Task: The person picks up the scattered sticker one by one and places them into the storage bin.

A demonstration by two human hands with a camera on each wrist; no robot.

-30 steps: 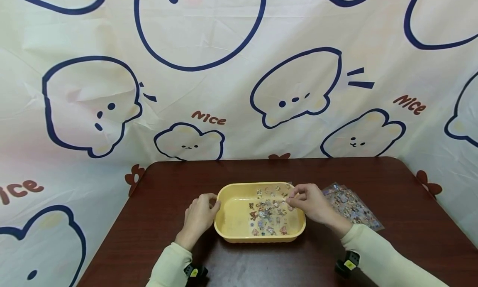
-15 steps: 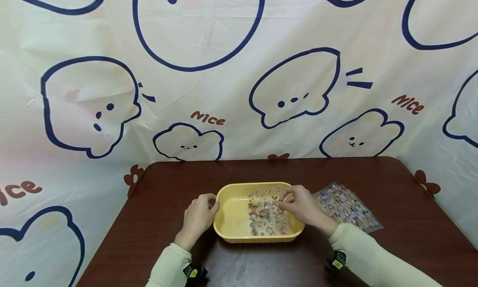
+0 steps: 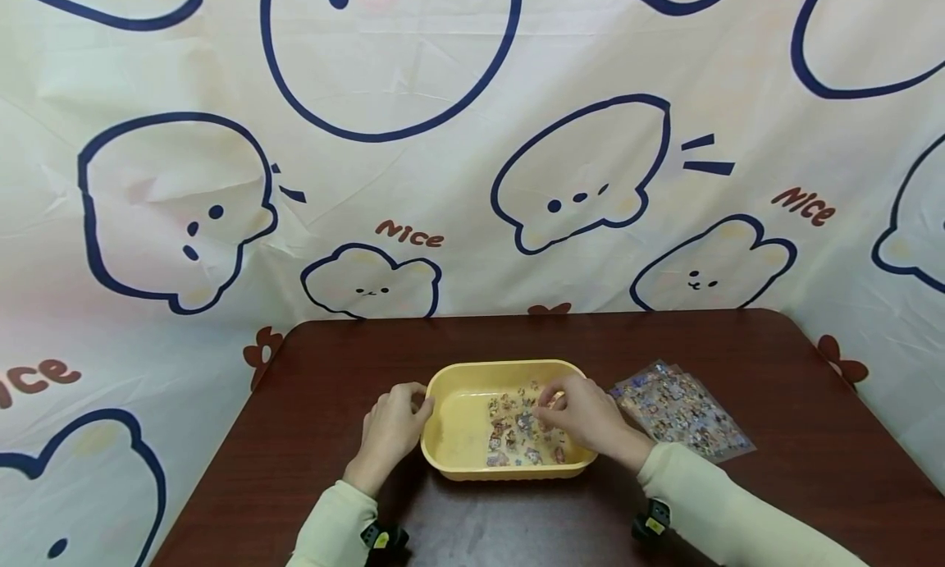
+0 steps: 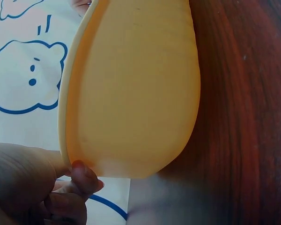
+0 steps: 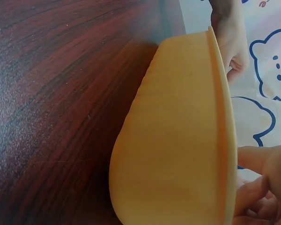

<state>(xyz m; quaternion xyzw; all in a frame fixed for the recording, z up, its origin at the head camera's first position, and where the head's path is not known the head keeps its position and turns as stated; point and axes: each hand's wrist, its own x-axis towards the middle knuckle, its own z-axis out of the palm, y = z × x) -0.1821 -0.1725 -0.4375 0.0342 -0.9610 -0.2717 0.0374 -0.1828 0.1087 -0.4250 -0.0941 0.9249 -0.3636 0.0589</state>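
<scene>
On the worktop [image 3: 354,354], the left grip [image 3: 393,426] pinches the tray [image 3: 459,427]; the right grip [image 3: 582,411] curls over the sheet [image 3: 509,436] inside, hold unclear. That sheet looks underway, the stack [image 3: 687,411] outside apparently left.

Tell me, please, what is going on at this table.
A person's left hand pinches the left end of a yellow tray that stands on a dark table. The right hand is over the tray's right part, thumb and fingers close together above what looks like a clear sheet of small printed figures; whether they pinch anything is hard to tell. A stack of similar sheets lies on the table to the right.
</scene>
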